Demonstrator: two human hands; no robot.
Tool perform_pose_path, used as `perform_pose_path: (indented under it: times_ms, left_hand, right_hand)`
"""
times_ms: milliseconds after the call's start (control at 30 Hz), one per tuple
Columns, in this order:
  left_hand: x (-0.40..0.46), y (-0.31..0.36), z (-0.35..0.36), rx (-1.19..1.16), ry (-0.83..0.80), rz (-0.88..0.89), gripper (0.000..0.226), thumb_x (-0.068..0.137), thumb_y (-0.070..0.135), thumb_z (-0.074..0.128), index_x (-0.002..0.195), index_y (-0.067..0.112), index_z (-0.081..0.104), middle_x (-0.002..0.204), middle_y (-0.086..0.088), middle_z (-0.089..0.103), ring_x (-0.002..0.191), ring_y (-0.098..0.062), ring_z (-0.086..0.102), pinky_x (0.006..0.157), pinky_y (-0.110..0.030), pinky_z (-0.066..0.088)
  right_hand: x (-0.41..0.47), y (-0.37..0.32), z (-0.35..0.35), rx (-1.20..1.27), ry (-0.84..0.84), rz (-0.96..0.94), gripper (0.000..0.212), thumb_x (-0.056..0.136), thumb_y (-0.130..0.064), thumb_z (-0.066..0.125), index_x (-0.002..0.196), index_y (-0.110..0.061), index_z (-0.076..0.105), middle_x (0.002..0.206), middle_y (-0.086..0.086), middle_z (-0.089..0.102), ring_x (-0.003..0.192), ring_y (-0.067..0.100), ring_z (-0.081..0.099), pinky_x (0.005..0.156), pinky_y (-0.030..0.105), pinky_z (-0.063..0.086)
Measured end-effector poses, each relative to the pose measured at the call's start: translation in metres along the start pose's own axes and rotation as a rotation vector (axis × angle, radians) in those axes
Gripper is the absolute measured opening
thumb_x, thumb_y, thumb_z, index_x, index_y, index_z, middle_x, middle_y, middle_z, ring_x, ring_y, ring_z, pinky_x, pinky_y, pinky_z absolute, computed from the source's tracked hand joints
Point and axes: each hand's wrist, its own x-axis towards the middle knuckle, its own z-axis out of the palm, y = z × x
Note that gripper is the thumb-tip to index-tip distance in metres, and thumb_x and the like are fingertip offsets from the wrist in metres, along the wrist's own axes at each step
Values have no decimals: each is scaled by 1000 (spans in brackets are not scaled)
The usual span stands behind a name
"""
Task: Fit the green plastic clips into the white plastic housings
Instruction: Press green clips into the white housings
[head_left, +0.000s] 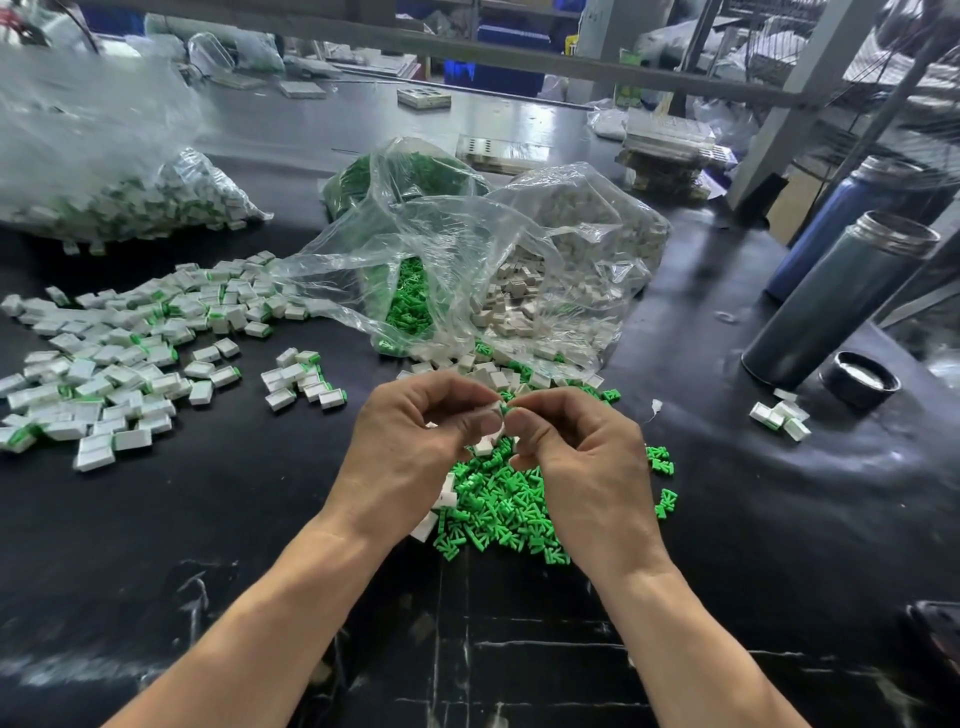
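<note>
My left hand (415, 447) and my right hand (576, 457) meet above a heap of loose green clips (511, 506) on the black table. Between their fingertips sits a small white housing (497, 415) with a green clip at its top edge; my left hand pinches the housing and my right hand pinches the clip. More white housings (447, 496) show under my left palm; whether it holds them I cannot tell. Several loose white housings (493, 371) lie just beyond my hands.
Housings with green clips fitted (119, 353) are spread at the left, with a small group (304, 379) nearer. Open clear bags (467, 270) of clips and housings lie behind my hands. Two tall flasks (836, 306) and a black lid (860, 379) stand at right.
</note>
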Motion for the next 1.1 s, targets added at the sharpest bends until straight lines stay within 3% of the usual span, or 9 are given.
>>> perform_pose_path:
  times_ms: [267,533,667,867,967,1100]
  left_hand:
    - [-1,6,-5,56,-31,43,28,83,-13,73,84,14,80,73,-3,75,62,-9,64,60,-24,56]
    - [0,8,-3,215,-67,129,23,77,-8,80,86,13,82,75,0,74,64,-11,65,61,-25,54]
    - [-1,8,-3,250,-103,152,21,76,-8,81,85,12,82,73,8,72,63,-2,62,63,-19,50]
    - [-1,7,-3,97,-52,60,22,80,-13,75,87,7,81,72,-11,74,60,-18,62,57,-32,57]
    - [-1,5,-1,53,-39,26,22,80,-17,72,87,3,79,72,-19,72,60,-26,61,58,-41,57]
    - [0,1,3,-8,7,-10,24,81,-20,68,85,1,79,71,-20,73,59,-27,63,57,-37,57]
  right_hand:
    - [-2,-3,-3,-113,-14,-25,20,89,-12,79,84,-31,75,72,-9,72,60,6,61,57,29,55]
    - [-1,-5,-10,-365,-15,-153,16,87,-7,80,81,-22,76,69,-14,70,62,2,61,56,11,42]
    - [-3,-7,-10,-458,-29,-227,12,86,-7,80,81,-18,77,70,-11,70,66,8,64,62,30,53]
    - [1,-6,-13,-160,-90,-50,19,87,-9,80,81,-27,78,68,-10,72,56,4,59,56,21,46]
    - [0,-5,-11,-118,-93,-14,23,87,-9,80,82,-31,78,70,-8,73,57,4,59,58,24,48]
    - [-1,-6,-8,-70,-62,28,24,86,-6,80,80,-29,79,70,-2,74,56,5,59,55,24,50]
